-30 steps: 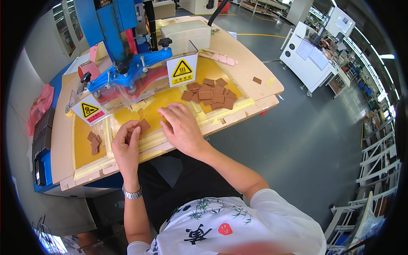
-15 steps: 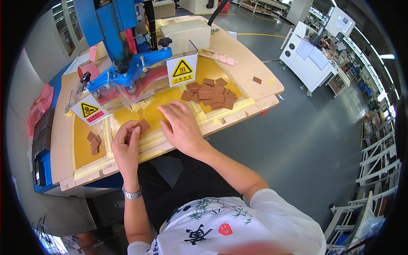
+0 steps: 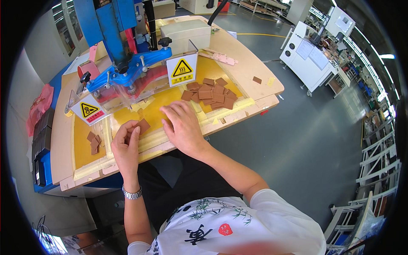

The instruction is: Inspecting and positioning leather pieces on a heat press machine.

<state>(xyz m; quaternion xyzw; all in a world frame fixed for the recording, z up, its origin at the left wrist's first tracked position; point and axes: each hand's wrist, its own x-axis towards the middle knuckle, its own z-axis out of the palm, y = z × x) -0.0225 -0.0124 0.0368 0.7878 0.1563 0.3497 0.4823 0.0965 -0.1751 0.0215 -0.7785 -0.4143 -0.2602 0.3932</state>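
Note:
Between the thumb and fingers of my left hand [image 3: 126, 142] is a small flat brown square piece [image 3: 143, 125], held just above the front of the yellow work surface [image 3: 85, 160]. To its right hovers my right hand [image 3: 183, 125], its fingers bent but apart, with nothing seen in them. A heap of similar brown pieces [image 3: 211, 94] lies beyond my right hand. Several more brown pieces [image 3: 94, 143] form a small group left of my left hand. Behind both hands stands a blue press [image 3: 123, 72] with a clear guard carrying warning signs.
A pale box [image 3: 185, 35] sits at the back of the wooden table [image 3: 250, 63]. One loose brown piece [image 3: 257, 80] lies near the table's right side. Dark bins [image 3: 41, 138] stand along the left edge. A white machine [image 3: 306, 57] is across the floor.
My right hand has shifted very slightly to the right. My left hand keeps the brown piece in nearly the same place.

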